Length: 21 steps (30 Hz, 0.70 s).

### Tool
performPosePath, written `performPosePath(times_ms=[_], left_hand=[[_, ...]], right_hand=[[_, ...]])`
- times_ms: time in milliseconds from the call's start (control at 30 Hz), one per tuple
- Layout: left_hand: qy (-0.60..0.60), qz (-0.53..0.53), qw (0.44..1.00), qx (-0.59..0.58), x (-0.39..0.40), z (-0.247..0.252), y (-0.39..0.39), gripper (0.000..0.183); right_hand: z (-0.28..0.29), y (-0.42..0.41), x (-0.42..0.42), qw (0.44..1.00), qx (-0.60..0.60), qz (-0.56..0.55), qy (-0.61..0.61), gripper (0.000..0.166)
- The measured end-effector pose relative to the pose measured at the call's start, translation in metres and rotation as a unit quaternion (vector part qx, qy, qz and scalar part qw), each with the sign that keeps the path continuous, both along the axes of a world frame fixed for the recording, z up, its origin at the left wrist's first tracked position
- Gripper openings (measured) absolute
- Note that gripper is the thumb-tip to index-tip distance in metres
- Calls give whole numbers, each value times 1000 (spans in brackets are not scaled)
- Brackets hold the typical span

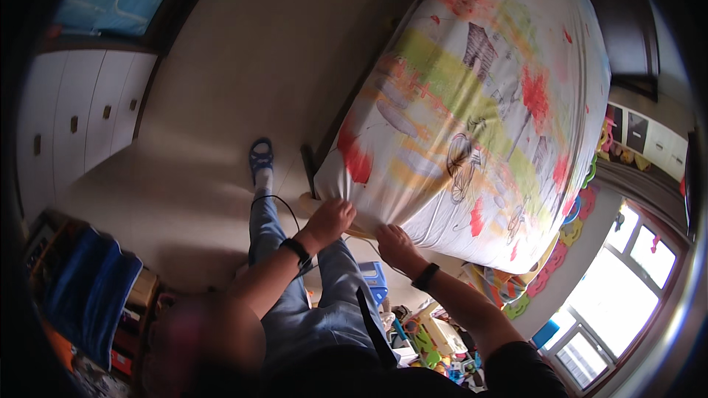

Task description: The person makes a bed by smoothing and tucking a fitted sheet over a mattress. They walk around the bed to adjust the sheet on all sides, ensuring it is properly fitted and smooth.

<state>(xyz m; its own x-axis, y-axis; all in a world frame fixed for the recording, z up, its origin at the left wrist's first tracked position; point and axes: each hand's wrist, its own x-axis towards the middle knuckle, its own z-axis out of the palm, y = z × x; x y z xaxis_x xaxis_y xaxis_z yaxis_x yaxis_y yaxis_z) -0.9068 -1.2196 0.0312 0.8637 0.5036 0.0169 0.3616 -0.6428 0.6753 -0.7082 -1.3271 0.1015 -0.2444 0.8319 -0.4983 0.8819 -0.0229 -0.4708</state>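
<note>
A fitted-looking bed sheet (437,138), white with printed red umbrellas, a bicycle and green and orange patches, covers the mattress in front of me. My left hand (330,220) pinches the sheet's edge near the bed's near left corner. A short way to the right, my right hand (396,244) grips the same edge, its fingers curled over the cloth. Creases fan out across the fabric from both hands. The mattress under the sheet is hidden. Each wrist wears a black band.
White drawers (88,116) stand at the left, beyond the tiled floor (221,77). A blue cloth (91,293) drapes a shelf at the lower left. Near my legs are a blue plastic stool (374,279) and piled toys (437,337). A bright window (614,287) is at the right.
</note>
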Motion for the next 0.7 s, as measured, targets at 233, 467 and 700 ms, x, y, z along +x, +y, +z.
performPosePath(times_ms=[233,467,700], left_hand=[[-39,172,966,-192,6,12,46,12],[-128,407,866,-262,19,-79,38,51],[-72,302,761,-570,-1,-52,69,91]], right_hand=[[-31,2,-9,994,-54,-84,-48,18],[-10,12,0,984,-29,-165,-63,18],[-7,27,-12,916,-26,-392,-81,22]])
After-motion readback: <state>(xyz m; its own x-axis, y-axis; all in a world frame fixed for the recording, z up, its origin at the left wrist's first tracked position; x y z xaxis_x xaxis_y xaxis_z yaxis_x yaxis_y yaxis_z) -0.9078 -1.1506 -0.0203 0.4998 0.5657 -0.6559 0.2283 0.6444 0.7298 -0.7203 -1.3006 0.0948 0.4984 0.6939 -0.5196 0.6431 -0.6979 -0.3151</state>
